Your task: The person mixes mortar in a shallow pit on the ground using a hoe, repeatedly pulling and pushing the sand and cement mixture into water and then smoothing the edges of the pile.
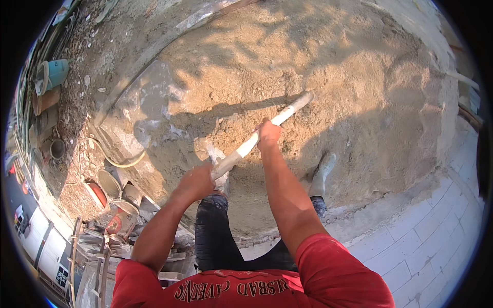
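Both my hands grip a long, pale, pipe-like pole (248,145) that slants from near my left foot up to the far right. My left hand (196,181) is closed round its near end, and my right hand (269,134) is wrapped about it farther along. The far end of the pole reaches down to the damp brown sand (354,87), where I cannot tell how deep it goes. My two feet, coated in pale mud, stand on the sand, the left boot (218,154) partly behind the pole and the right boot (323,169) off to the right.
A blue bucket (57,72) lies at the far left, with other tubs below it. A pale hose (120,165) curls onto the sand's left edge. Pans and boards (110,241) pile up at lower left. A white block wall (411,246) runs along the lower right.
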Tool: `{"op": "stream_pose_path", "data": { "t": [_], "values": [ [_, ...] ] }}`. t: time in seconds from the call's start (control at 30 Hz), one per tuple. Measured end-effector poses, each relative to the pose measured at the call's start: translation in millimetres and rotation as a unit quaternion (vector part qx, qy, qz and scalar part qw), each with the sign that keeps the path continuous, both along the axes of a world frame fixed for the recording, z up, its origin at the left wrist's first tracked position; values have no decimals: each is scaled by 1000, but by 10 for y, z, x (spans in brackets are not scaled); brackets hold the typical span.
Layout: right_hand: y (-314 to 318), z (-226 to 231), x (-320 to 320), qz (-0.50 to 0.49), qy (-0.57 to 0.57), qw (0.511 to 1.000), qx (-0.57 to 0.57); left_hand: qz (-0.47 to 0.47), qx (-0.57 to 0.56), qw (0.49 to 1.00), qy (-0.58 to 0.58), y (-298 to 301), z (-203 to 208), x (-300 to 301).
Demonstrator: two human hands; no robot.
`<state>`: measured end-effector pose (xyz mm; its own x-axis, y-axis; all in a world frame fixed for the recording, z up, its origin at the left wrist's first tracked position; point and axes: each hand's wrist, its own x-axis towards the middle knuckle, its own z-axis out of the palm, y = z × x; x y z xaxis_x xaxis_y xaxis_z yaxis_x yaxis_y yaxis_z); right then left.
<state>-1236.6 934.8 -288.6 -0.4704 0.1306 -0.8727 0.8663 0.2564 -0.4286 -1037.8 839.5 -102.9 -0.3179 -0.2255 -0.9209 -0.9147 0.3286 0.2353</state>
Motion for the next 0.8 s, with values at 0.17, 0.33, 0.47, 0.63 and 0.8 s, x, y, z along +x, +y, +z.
{"op": "stream_pose_path", "data": {
  "t": [0.17,0.33,0.47,0.63,0.8],
  "values": [
    [-412,873,1267,-157,-117,952,-234,-28,-75,995,-62,-370,1252,837],
    [451,1175,689,-164,-32,957,-235,-22,-47,997,-51,503,930,450],
    [1918,283,-1063,-70,118,985,-102,-50,22,998,29,2006,-486,-901],
    [2949,-621,-3330,38,213,975,49,-19,40,982,184,3006,-1723,-3050],
    [3271,-926,-2999,64,156,981,94,-35,99,985,137,3012,-1675,-2760]
  ]
}}
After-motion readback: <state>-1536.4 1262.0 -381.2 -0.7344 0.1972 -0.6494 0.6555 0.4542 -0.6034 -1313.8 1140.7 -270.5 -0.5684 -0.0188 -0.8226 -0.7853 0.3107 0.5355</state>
